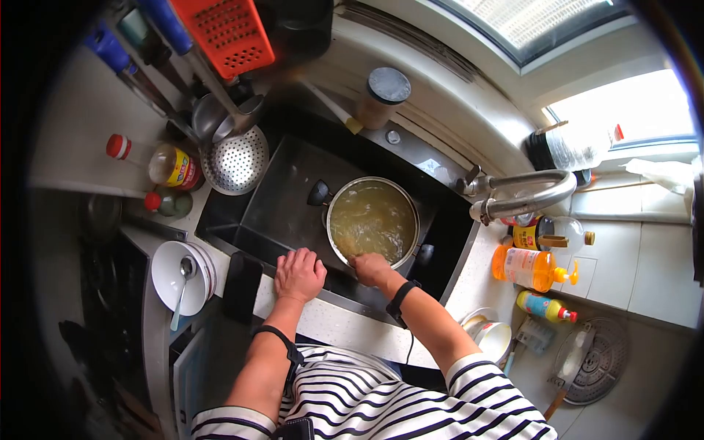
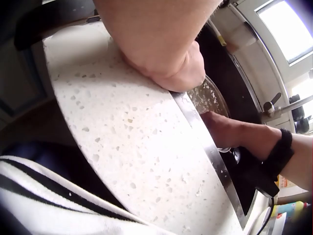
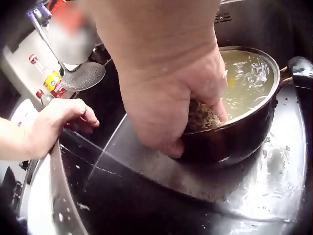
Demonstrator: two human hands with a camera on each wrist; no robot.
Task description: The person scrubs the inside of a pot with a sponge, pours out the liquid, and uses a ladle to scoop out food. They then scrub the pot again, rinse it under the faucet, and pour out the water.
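A dark pot (image 1: 374, 220) with cloudy yellowish water sits in the black sink (image 1: 282, 198). My right hand (image 1: 372, 270) is at the pot's near rim; in the right wrist view the hand (image 3: 161, 103) has fingers inside the wall and a digit curled down outside it. A light brown, stringy clump (image 3: 201, 117) lies by those fingers, partly hidden; what it is I cannot tell. My left hand (image 1: 299, 275) rests on the sink's front edge, holding nothing, its fingers loosely spread. In the left wrist view the left hand (image 2: 183, 73) is seen mostly from the wrist.
A faucet (image 1: 524, 192) reaches in from the right. Orange soap (image 1: 524, 268) and other bottles stand on the right counter. White bowls (image 1: 176, 282) with a spoon are at the left. A perforated ladle (image 1: 236, 161) hangs behind the sink's left side, below an orange grater (image 1: 224, 37).
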